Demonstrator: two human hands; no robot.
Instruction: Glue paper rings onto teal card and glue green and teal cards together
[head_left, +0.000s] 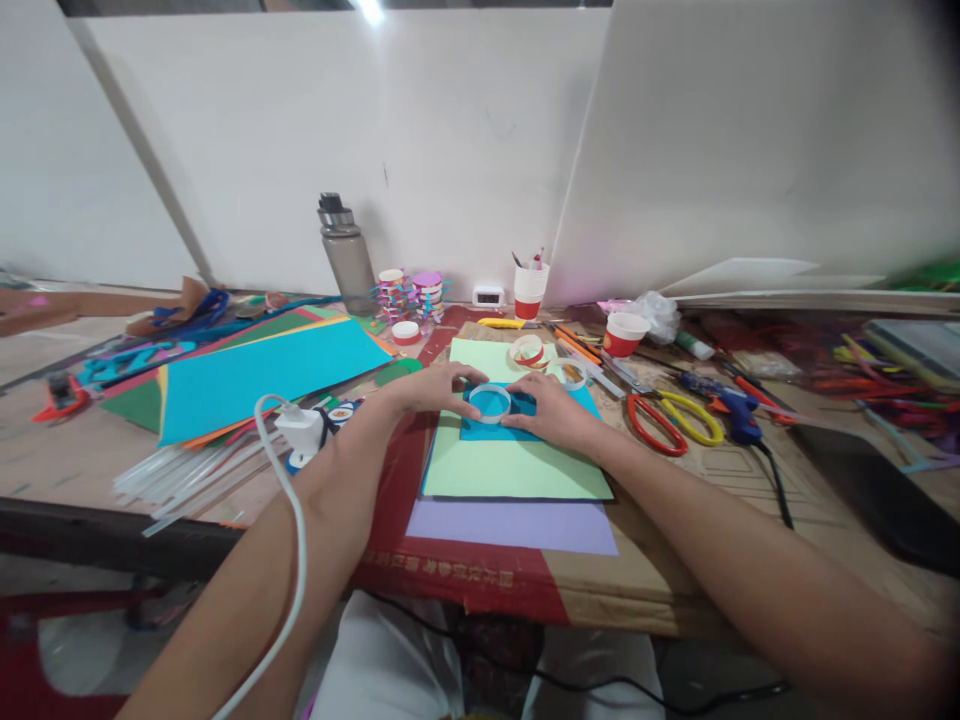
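A white ring, which looks like a slice of a paper cup, stands on a small blue sheet of paper. The blue of the sheet shows through its middle. My left hand grips the ring from the left between thumb and fingers. From the right, my right hand has its fingertips on the other side of the ring. Under the blue piece lies a light green sheet, with a purple sheet below it. Another cut cup piece sits just beyond my hands.
Coloured paper, clear glue sticks and a white plug lie at left. Behind stand a bottle and a pen cup. At right are red-handled scissors, a blue glue gun and a black phone-like slab.
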